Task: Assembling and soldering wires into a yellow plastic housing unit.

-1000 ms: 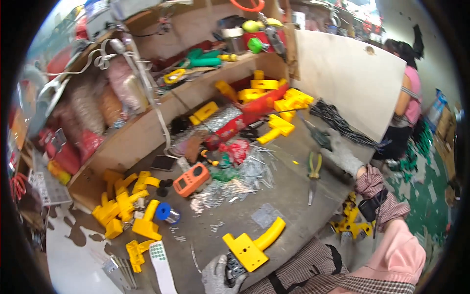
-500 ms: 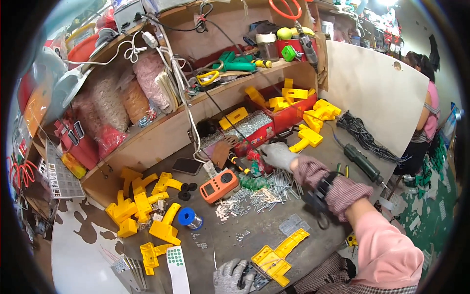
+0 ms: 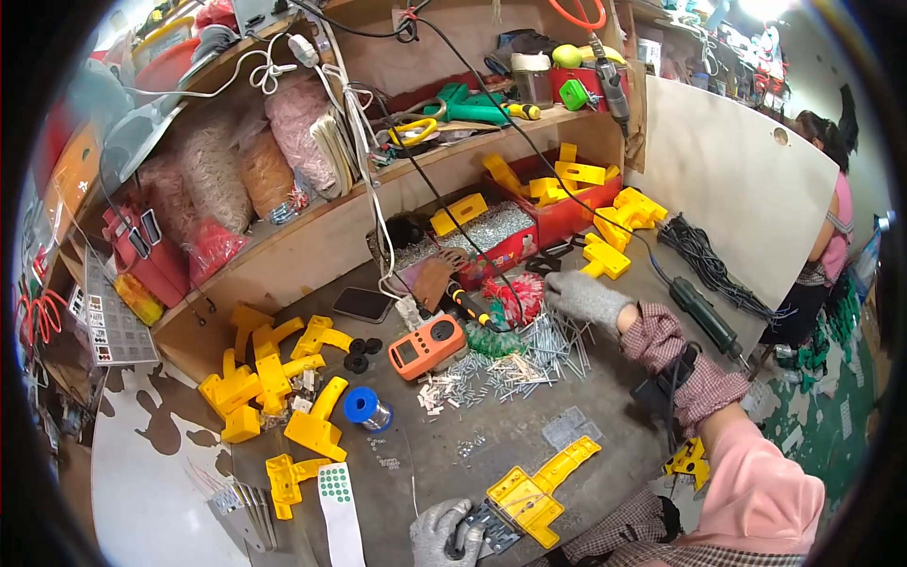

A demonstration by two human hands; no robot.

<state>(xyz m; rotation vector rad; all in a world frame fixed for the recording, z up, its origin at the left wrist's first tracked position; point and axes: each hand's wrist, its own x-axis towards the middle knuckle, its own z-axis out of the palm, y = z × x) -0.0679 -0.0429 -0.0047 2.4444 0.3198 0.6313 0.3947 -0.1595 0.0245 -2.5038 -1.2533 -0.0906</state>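
Near the front edge, my grey-gloved left hand [image 3: 442,535] curls its fingers around a dark slotted flat part [image 3: 495,527]. That part lies against an open yellow plastic housing half [image 3: 522,499], whose handle points to the far right. My right hand [image 3: 588,299], also gloved, reaches to the back of the bench with its fingers together. Its fingertips are beside a red-and-white bundle of strands [image 3: 513,300] and some black pieces [image 3: 544,264]. What is between them, if anything, I cannot make out. Loose screws [image 3: 543,354] lie in a heap just nearer than this hand.
Several yellow housings [image 3: 274,383] are piled at left, beside a blue solder spool [image 3: 364,406]. An orange meter [image 3: 427,348] sits mid-bench. Red bins [image 3: 572,222] stand behind. A green electric screwdriver [image 3: 704,317] and coiled black cable [image 3: 704,255] lie at right. Another person [image 3: 831,217] is beyond the partition.
My right hand has shifted slightly right and back from the red-and-white bundle, showing more of it. The whole view has tilted a little. My left hand stays by the yellow housing.
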